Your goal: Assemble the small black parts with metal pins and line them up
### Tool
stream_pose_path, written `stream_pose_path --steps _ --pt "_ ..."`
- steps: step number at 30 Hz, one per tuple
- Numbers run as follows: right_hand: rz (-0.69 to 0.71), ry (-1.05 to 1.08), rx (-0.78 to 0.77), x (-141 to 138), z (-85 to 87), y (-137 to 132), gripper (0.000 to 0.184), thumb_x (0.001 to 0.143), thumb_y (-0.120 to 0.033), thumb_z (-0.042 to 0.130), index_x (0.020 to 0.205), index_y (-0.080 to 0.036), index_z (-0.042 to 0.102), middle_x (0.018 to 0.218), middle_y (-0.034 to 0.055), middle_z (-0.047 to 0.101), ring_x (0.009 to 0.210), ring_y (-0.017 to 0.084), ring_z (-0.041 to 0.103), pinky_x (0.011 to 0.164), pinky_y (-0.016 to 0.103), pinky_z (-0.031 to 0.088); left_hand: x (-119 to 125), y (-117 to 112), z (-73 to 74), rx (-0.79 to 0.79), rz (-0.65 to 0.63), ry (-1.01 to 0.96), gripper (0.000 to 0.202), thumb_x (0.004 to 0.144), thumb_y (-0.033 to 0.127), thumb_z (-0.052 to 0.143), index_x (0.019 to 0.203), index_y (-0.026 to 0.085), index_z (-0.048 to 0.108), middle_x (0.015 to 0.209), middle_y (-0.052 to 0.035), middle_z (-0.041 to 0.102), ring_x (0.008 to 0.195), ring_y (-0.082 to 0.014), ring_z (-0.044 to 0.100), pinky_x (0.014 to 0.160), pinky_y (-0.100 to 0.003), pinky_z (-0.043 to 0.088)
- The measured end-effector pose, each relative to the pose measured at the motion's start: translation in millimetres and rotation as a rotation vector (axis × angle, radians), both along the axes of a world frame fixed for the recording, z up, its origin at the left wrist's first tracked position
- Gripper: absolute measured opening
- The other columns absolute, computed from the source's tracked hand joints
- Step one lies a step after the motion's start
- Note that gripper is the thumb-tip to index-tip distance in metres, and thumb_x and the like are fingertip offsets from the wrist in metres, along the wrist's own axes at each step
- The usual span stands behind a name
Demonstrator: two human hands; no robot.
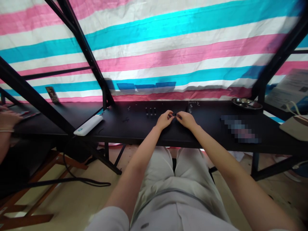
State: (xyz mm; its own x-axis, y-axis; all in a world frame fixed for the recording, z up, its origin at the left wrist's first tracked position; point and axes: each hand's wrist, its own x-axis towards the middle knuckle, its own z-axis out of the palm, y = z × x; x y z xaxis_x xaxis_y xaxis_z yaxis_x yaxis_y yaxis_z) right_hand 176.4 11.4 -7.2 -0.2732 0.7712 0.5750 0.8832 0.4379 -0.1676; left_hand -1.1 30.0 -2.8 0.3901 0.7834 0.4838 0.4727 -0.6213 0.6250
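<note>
Hanging at the back, striped sheeting [156, 54] rises behind the black tabletop [209, 110]. A shiny metal dish [246, 103] rests toward its right end, contents indistinct. Left hand [166, 119] and right hand [187, 120] curl close together; between their fingertips is a tiny dark piece [175, 114], too small to tell whether either grips it.

Along the table [130, 132], left to right: box [89, 125], 3 pieces [151, 111], left hand [165, 119], right hand [187, 120], dish [246, 104] towards the back. Behind the table, a sheet [168, 38].
</note>
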Motion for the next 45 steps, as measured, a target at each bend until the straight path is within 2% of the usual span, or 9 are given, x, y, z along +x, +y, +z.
stream_pose_path --steps 3,8,17,19,26,31,45 --pt "-0.163 0.179 -0.053 11 -0.4 3 0.02 0.083 -0.034 0.05 0.086 -0.019 0.063 0.082 0.0049 0.066 0.074 0.017 0.058 0.063 0.026 0.038 -1 1 0.1 0.0 0.057 -0.013 0.019 0.079 0.021 0.055 0.098 0.02 0.056 0.086 -0.0017 0.064 0.066 -0.0095 0.055 0.072 -0.024 0.046" --pt "-0.404 0.351 -0.204 34 -3.9 11 0.016 0.075 -0.035 0.057 0.075 -0.021 0.063 0.077 0.0041 0.067 0.071 0.018 0.058 0.062 0.027 0.039 -3 4 -2.4 0.017 0.068 -0.021 0.015 0.08 0.02 0.051 0.094 0.019 0.057 0.081 -0.0012 0.062 0.063 -0.009 0.053 0.069 -0.023 0.045" --pt "-0.586 0.496 -0.226 57 -0.9 15 0.019 0.071 -0.036 0.059 0.075 -0.018 0.065 0.081 0.0087 0.068 0.077 0.021 0.06 0.066 0.028 0.041 -4 8 -7.1 -0.006 0.074 -0.011 0.014 0.08 0.018 0.048 0.091 0.019 0.057 0.075 0.0001 0.062 0.061 -0.009 0.054 0.065 -0.022 0.044" --pt "-0.585 0.497 -0.222 58 -1.6 15 0.019 0.071 -0.036 0.059 0.075 -0.018 0.065 0.08 0.0089 0.068 0.076 0.021 0.06 0.065 0.028 0.042 -4 8 -7.4 -0.005 0.07 -0.014 0.015 0.08 0.017 0.047 0.091 0.019 0.057 0.074 0.0002 0.063 0.062 -0.0092 0.054 0.064 -0.022 0.044" --pt "-0.44 0.383 -0.203 47 -7.2 23 0.02 0.075 -0.037 0.056 0.076 -0.019 0.065 0.076 0.0065 0.067 0.074 0.019 0.059 0.064 0.028 0.042 -4 8 -7.8 -0.008 0.086 -0.002 0.014 0.081 0.019 0.047 0.09 0.019 0.058 0.072 0.0005 0.062 0.061 -0.0096 0.054 0.063 -0.022 0.043" --pt "-0.489 0.32 -0.222 41 -6.9 25 0.019 0.076 -0.036 0.056 0.076 -0.02 0.065 0.078 0.0067 0.067 0.074 0.019 0.059 0.064 0.028 0.041 -4 9 -8.5 -0.007 0.087 0.003 0.014 0.081 0.019 0.047 0.09 0.019 0.058 0.071 0.0005 0.062 0.06 -0.0095 0.054 0.062 -0.021 0.043" --pt "-0.493 0.27 -0.232 39 -5.9 31 0.019 0.078 -0.036 0.056 0.08 -0.02 0.065 0.081 0.0075 0.067 0.075 0.02 0.06 0.064 0.029 0.041 -4 9 -8.7 -0.004 0.093 0.004 0.014 0.08 0.018 0.047 0.09 0.019 0.058 0.07 0.0004 0.062 0.061 -0.0098 0.055 0.063 -0.022 0.043"
